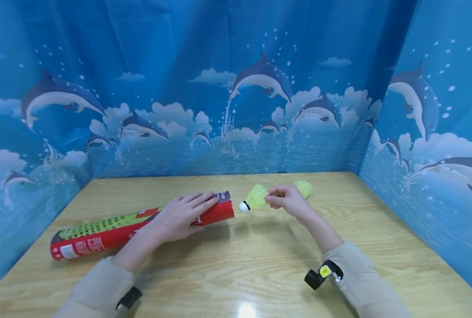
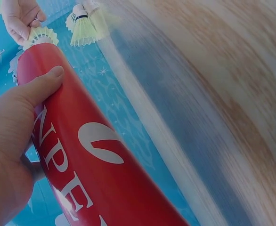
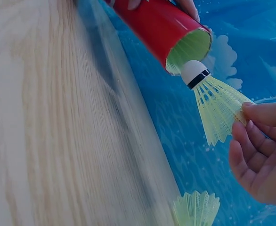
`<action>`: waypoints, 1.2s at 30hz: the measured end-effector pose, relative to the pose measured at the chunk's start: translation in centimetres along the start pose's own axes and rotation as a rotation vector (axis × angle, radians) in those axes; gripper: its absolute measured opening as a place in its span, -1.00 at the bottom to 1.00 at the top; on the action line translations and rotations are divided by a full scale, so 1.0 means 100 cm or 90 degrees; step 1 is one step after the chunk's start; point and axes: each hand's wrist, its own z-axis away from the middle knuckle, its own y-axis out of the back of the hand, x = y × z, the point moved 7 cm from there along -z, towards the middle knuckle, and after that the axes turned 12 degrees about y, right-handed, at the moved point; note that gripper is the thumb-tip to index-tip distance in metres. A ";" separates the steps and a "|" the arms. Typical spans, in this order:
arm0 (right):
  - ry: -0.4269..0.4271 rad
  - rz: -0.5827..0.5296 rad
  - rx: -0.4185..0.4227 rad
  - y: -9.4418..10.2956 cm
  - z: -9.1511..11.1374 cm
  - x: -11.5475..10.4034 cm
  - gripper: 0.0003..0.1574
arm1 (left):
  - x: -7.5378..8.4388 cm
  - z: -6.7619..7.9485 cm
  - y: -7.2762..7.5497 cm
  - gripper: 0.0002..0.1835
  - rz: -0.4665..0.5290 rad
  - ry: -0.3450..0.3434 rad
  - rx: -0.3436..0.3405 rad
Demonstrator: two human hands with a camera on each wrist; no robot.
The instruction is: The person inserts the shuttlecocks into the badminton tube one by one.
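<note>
A long red shuttlecock tube (image 1: 112, 232) lies across the left side, its open end toward the right. My left hand (image 1: 180, 216) grips it near that end, thumb on the near side and fingers over the top. In the right wrist view, yellow-green feathers show inside the tube's mouth (image 3: 190, 49). My right hand (image 1: 285, 199) pinches a yellow-green shuttlecock (image 1: 255, 197) by its skirt edge. The white cork (image 3: 193, 70) with its black band points at the tube, right by the opening. Behind my right hand, a second shuttlecock (image 1: 303, 188) rests on the table.
The wooden table (image 1: 239, 269) has a pale grained top. Blue curtains (image 1: 204, 88) printed with dolphins stand along its back and right sides. A black strap device (image 1: 324, 273) sits on my right wrist, and another (image 1: 129, 297) on the left.
</note>
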 end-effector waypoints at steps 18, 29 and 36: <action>0.037 -0.047 0.033 -0.041 -0.010 -0.020 -0.74 | 0.001 0.000 0.002 0.03 0.007 -0.012 0.009; 0.072 -0.062 0.094 -0.054 -0.009 -0.024 -0.79 | 0.002 -0.001 0.003 0.02 0.007 -0.008 0.005; 0.100 -0.035 0.116 -0.056 -0.007 -0.029 -0.81 | 0.002 0.000 0.004 0.02 0.006 -0.007 0.008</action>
